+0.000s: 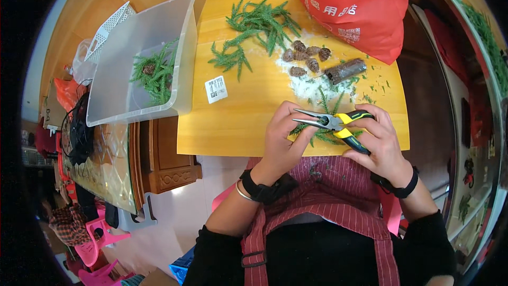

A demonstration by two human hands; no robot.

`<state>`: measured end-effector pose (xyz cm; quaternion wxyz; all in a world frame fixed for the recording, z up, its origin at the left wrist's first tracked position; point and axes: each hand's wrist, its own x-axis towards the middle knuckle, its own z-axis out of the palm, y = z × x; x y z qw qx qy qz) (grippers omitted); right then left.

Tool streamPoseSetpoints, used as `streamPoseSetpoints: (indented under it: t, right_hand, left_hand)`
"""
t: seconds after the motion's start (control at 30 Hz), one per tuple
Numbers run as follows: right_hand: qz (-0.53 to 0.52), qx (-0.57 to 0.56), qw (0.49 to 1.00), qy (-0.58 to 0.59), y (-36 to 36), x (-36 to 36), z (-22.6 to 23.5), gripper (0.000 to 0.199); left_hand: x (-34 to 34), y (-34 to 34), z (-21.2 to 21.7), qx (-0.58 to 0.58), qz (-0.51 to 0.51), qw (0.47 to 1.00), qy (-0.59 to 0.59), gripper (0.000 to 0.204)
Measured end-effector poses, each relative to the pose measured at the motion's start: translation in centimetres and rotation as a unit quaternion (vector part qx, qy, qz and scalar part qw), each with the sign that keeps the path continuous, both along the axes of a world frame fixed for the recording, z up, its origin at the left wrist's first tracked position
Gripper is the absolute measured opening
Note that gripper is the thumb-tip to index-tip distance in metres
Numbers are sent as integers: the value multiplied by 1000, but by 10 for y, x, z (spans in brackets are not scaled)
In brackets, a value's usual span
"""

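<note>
My right hand [382,140] is wrapped round the yellow-and-black handles of long-nose pliers [332,122], whose jaws stand apart and point left. Close to the jaw tips, the thumb and fingers of my left hand [286,136] are bent together; what they pinch is hidden. Behind and below the pliers lies a green artificial pine sprig [324,136], between both hands at the table's near edge. Just beyond it are white powder or flakes [312,88], several brown pine cones [298,71] and a dark roll, seemingly of wire [345,71].
More green sprigs [263,21] lie at the back of the yellow tabletop [233,135], near a white label card [216,89]. A red bag [357,10] of pine cones stands back right. At left, a clear plastic bin [182,74] holds greenery with a cone.
</note>
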<state>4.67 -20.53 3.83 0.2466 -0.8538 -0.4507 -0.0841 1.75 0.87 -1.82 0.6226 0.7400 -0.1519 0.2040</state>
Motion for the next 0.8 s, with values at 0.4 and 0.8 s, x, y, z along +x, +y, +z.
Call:
streamPoseSetpoints:
  t: [0.4, 0.8]
  right_hand:
    - [-19, -57, 998, -37, -5, -3, -1, 32]
    - [6, -43, 999, -24, -6, 5, -8, 27]
  left_hand:
    - [-3, -1, -1, -7, -30, 999, -8, 13]
    - [-2, -4, 2, -12, -16, 995, 101, 12]
